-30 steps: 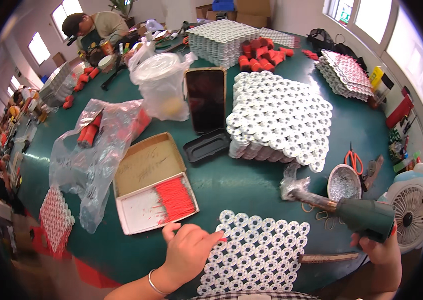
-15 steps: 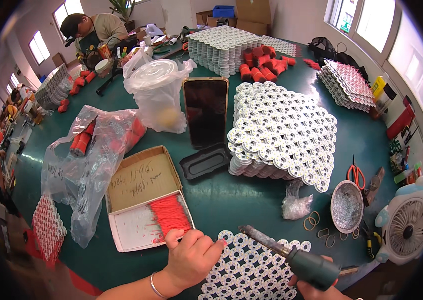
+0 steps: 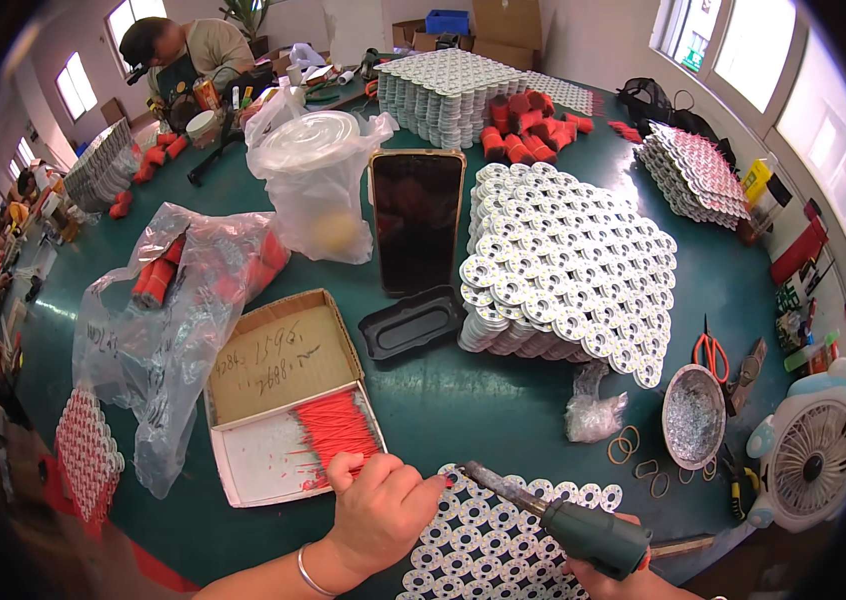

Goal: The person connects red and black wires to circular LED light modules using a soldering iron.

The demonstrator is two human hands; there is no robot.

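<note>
From my remote seat, several things are hard to see. The right hand [image 3: 613, 580] is mostly cut off by the lower edge; I see only its fingers closed around the grip of a dark green soldering tool [image 3: 583, 530], whose metal tip points up and left over the sheet. The left hand [image 3: 378, 510] lies at the upper left corner of the white panel of round boards [image 3: 503, 540]. Its fingers are curled together, and I cannot tell if they pinch something small or only press down. The panel itself lies at the near edge of the desk [image 3: 463, 400], and its lower part runs out of view.

Just beside the left hand, touching its knuckles, is the open cardboard box [image 3: 283, 400] with a bundle of thin red wires [image 3: 338, 430] in the lower tray. Between the box and the tall stack of white boards [image 3: 563, 270] there is a bare green strip of desk, with only a black plastic tray [image 3: 413, 322] at its upper end.

To the right of the panel the room is narrower: a small crumpled clear bag [image 3: 593, 410], some rubber bands [image 3: 633, 450], a metal bowl [image 3: 695, 415], red scissors [image 3: 711, 350] and a small white fan [image 3: 813, 450] at the desk edge. A dark phone [image 3: 418, 215] leans behind the black tray, and beside it stands a knotted clear bag [image 3: 318, 180]. A large clear bag with red parts [image 3: 183, 300] lies at the left. A person [image 3: 188, 55] sits at the far side.
</note>
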